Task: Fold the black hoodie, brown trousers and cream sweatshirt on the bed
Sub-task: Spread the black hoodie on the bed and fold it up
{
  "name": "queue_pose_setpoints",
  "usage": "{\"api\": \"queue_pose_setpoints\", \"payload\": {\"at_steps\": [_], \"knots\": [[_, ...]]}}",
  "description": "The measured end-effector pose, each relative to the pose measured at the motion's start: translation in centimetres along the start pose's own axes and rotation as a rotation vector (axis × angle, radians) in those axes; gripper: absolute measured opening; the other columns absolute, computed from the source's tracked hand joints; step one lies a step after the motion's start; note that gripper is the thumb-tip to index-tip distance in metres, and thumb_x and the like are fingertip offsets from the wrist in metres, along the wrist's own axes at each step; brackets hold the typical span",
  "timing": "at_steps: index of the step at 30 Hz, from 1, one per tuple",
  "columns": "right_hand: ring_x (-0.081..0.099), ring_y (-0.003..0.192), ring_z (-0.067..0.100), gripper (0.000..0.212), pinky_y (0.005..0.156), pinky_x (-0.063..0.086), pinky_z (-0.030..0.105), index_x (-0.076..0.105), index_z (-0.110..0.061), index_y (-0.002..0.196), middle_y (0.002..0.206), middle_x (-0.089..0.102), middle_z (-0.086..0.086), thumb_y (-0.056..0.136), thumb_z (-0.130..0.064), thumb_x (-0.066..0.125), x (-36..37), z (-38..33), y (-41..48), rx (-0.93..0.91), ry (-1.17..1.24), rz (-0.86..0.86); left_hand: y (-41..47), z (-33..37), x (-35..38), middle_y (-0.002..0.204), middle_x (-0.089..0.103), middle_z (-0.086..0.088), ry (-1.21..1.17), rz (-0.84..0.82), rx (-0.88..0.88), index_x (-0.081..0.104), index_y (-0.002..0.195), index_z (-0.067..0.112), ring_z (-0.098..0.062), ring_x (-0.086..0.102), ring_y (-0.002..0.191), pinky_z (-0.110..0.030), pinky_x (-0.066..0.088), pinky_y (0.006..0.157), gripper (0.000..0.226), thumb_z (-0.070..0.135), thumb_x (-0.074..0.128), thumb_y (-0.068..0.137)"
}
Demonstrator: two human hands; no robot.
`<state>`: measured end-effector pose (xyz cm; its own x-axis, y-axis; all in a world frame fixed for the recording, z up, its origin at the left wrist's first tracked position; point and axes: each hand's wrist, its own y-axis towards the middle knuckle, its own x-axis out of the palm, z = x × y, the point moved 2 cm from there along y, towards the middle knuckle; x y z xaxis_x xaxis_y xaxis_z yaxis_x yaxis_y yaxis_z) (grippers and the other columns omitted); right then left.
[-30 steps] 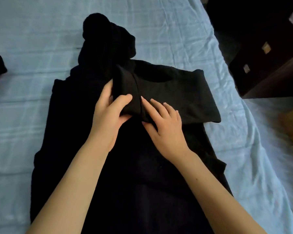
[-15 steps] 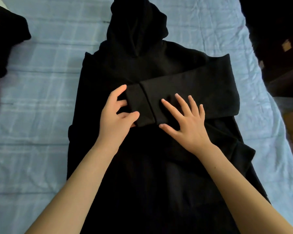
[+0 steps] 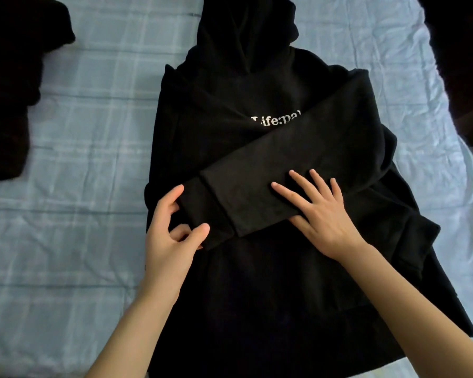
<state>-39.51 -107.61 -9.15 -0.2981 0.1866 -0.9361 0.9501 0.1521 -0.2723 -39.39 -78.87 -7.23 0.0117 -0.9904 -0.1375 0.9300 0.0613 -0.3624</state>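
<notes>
The black hoodie [image 3: 257, 296] lies flat on the bed [image 3: 79, 159], front side up, with the hood [image 3: 246, 31] pointing away from me. One sleeve [image 3: 298, 159] is folded across the chest and covers part of the white print. My left hand [image 3: 170, 241] holds the cuff [image 3: 202, 211] of this sleeve, with the thumb curled over it and the other fingers around its edge. My right hand [image 3: 322, 214] lies flat on the sleeve, its fingers [image 3: 287, 192] straight and spread, pressing and gripping nothing. I judge the cloth to be thick, soft fleece: not heavy, not slippery and not fragile. However, it is limp, so it keeps a shape only where I press it down. The ribbed cuff and the hem are the firmest parts, so they are good places to take hold, and a flat palm is better than a pinch for smoothing. For the next fold I would grip at the shoulder seam and the hem together, so the body does not sag. At the far left lies another dark garment [image 3: 3, 105]; it is too dark for me to say which one it is.
</notes>
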Motion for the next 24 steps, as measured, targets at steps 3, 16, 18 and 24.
{"api": "queue_pose_setpoints", "payload": {"at_steps": [3,16,18,24], "knots": [[-0.007,0.155,0.031,0.071,0.123,-0.001,0.058,0.003,-0.054,0.154,0.169,0.002,-0.009,0.093,-0.065,0.037,0.1,-0.3,-1.3,-0.079,-0.064,-0.12,-2.2,-0.5,-0.3,0.131,0.049,0.002,0.397,0.027,-0.07,0.045,0.135,0.048,-0.018,0.066,0.08,-0.042,0.057,0.081,0.074,0.014,0.078,0.079],[0.006,0.156,0.022,0.054,0.126,0.001,0.045,0.015,-0.039,0.159,0.168,0.018,-0.007,0.107,-0.046,0.026,-1.2,9.4,4.9,0.243,-0.073,0.16,6.1,-1.5,10.8,0.165,0.013,-0.006,1.367,-0.251,0.586,0.014,0.157,0.03,-0.026,0.01,0.152,-0.053,0.012,0.122,0.057,0.049,0.024,0.104],[0.014,0.155,0.022,0.051,0.126,0.005,0.044,0.027,-0.034,0.158,0.165,0.026,-0.005,0.108,-0.041,0.03,-1.4,9.9,4.8,0.173,0.056,0.196,6.0,-1.4,11.0,0.162,0.025,-0.008,1.386,-0.224,0.57,0.028,0.155,0.028,-0.028,0.022,0.149,-0.053,0.02,0.119,0.057,0.047,0.03,0.1],[0.051,0.127,0.02,0.047,0.11,0.041,0.037,0.051,-0.019,0.145,0.143,0.053,-0.001,0.1,-0.009,0.043,-3.8,16.9,0.7,0.389,0.498,0.589,8.5,5.2,17.8,0.133,0.058,-0.01,1.145,-0.138,0.639,0.063,0.127,0.012,-0.032,0.053,0.121,-0.05,0.039,0.103,0.039,0.027,0.06,0.091]]}}
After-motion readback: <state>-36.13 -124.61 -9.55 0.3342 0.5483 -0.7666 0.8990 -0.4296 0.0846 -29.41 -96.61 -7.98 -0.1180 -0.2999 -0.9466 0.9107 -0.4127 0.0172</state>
